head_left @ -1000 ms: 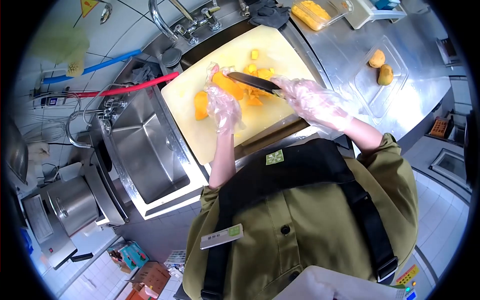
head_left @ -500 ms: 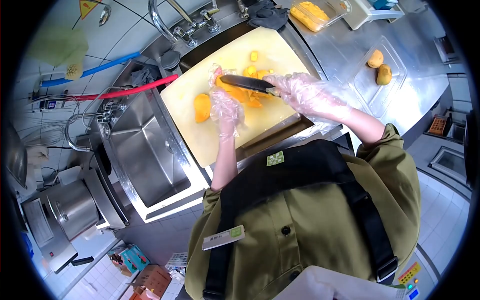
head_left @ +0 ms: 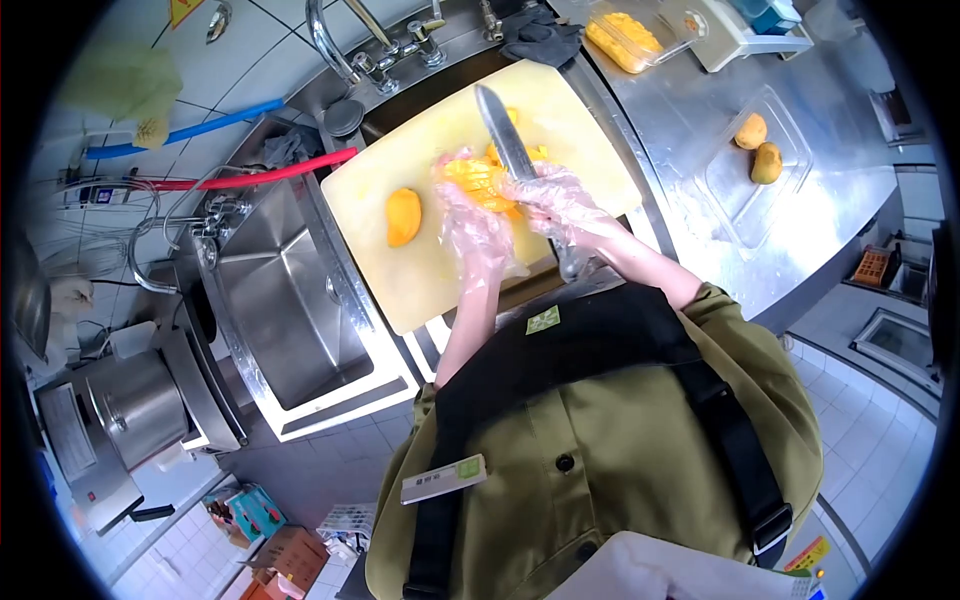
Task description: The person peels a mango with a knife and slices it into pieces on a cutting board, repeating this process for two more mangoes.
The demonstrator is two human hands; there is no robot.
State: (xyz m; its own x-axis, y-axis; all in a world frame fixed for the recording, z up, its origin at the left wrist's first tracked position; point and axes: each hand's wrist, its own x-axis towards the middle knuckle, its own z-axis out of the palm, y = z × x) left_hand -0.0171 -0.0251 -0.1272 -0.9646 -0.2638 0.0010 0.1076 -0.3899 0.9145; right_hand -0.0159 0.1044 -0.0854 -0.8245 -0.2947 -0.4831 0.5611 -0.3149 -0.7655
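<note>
My right hand (head_left: 565, 205), in a clear plastic glove, grips a knife (head_left: 505, 130) whose blade points up and away over the cutting board (head_left: 375, 285). Gloved as well, my left hand (head_left: 477, 230) is cupped around cut mango (head_left: 475, 182), close beside the right hand. More orange pieces show behind the hands, partly hidden by the blade. A mango half (head_left: 403, 217) lies on the board to the left.
A steel sink (head_left: 290, 320) is left of the board, with a faucet (head_left: 330, 40) behind. On the right counter stand a glass container of yellow pieces (head_left: 622, 42) and a clear tray (head_left: 742, 215) bearing two unpeeled fruits (head_left: 767, 163). A red hose (head_left: 250, 172) runs at left.
The knife has swung from nearly level to pointing away, and my right hand has moved left and nearer my body. My left hand has shifted right and now cups the cut pieces.
</note>
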